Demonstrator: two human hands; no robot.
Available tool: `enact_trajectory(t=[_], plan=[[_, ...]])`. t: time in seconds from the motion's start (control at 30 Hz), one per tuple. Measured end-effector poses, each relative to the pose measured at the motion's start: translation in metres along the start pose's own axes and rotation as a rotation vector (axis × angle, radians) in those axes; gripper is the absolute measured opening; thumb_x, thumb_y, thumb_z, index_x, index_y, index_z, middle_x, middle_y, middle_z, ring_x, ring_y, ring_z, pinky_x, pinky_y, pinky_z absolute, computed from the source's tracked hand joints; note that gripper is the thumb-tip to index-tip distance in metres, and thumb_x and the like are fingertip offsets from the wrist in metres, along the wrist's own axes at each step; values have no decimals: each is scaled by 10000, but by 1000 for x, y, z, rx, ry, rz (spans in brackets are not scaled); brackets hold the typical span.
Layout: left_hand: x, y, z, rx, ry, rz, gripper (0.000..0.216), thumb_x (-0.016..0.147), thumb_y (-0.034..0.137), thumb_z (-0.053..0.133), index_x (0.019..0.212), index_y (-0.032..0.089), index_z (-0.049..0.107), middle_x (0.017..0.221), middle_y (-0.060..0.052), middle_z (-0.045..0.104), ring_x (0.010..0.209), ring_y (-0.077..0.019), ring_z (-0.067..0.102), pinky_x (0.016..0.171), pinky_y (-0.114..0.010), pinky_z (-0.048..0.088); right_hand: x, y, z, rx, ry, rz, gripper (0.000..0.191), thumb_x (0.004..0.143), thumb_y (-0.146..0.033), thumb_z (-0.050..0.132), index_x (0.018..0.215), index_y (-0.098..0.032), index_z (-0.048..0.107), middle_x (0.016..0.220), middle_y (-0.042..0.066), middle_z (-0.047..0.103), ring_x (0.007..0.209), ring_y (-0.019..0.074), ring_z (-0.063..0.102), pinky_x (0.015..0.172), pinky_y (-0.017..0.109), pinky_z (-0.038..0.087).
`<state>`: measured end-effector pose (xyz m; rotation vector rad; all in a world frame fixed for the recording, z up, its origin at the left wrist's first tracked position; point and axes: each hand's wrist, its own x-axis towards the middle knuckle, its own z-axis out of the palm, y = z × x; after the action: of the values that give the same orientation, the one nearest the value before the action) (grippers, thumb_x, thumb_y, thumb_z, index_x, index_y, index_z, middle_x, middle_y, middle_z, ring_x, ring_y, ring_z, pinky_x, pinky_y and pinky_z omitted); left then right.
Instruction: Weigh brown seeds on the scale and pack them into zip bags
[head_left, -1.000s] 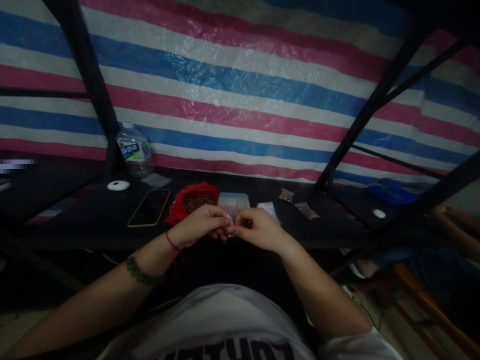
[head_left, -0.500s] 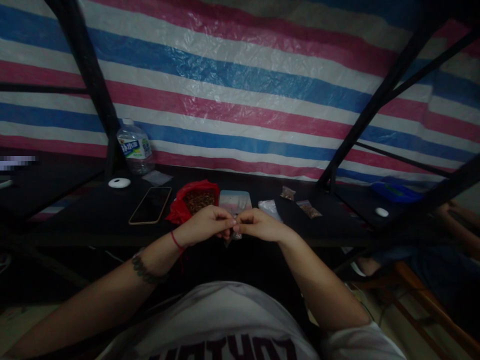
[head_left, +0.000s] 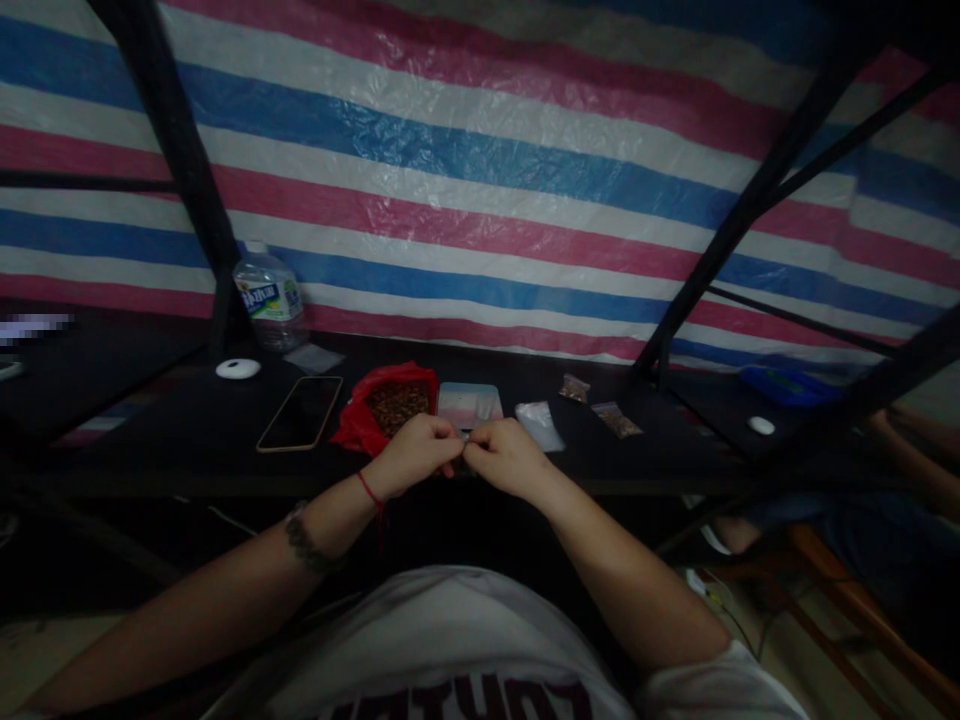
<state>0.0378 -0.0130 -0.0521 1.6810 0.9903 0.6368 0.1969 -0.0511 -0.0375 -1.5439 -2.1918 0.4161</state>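
Note:
My left hand and my right hand meet at the table's front edge, fingertips pinched together on a small clear plastic bag. Fingers cover most of it, and its contents are hidden now. Just behind my left hand, a red plastic bag stands open, full of small brown pieces. A small pale scale with a clear cup on it lies right beyond my fingers. Flat clear bags rest past my right hand.
Two filled small bags, one farther back and one nearer, lie to the right. A phone, a white oval device and a plastic bottle are at left. Dark metal posts flank the table. Another person's arm shows at far right.
Both hands have drawn closer around the small bag; its filled lower part, visible below the fingers before, is now hidden. My right hand has turned more knuckles-up. Objects on the table stay put.

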Motion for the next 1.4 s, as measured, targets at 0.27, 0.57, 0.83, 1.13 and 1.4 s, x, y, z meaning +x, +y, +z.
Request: enact_trajectory(t=[0.27,0.57,0.83,1.13,1.4], plan=[[-4,8,-5,24,24,-32,163,646,233,494,509,162,546,400,19,506,390,-103,484,419,-196,326,-4,6,-16,-154,188,88,164,746,-201,572,585,-171,575,566,1,520,527,111,423,515,246,262],[0,-3,6,62,-65,3,145,677,251,510,565,165,543,469,28,522,445,-113,540,439,-194,348,-3,7,-8,-34,78,-170,193,772,-96,565,860,-191,709,892,54,687,849,171,616,760,260,436],[-10,7,-16,328,52,477,217,777,355,592,728,146,623,680,-14,613,632,-123,555,593,-222,420,-7,6,-19,-49,17,-222,229,800,-67,561,852,-191,746,818,49,722,756,156,647,701,244,443],[10,-11,-48,393,-311,421,357,732,451,682,897,135,675,780,-16,645,711,-149,592,640,-231,442,-12,9,-38,201,136,-321,243,759,-13,581,791,-196,737,849,29,699,807,142,646,752,244,490],[18,-18,-44,-222,-95,282,390,640,362,773,913,145,599,844,-21,637,764,-153,611,706,-287,515,-7,21,-36,348,229,-118,291,689,-232,752,971,-169,716,918,54,668,656,121,596,580,233,476]])
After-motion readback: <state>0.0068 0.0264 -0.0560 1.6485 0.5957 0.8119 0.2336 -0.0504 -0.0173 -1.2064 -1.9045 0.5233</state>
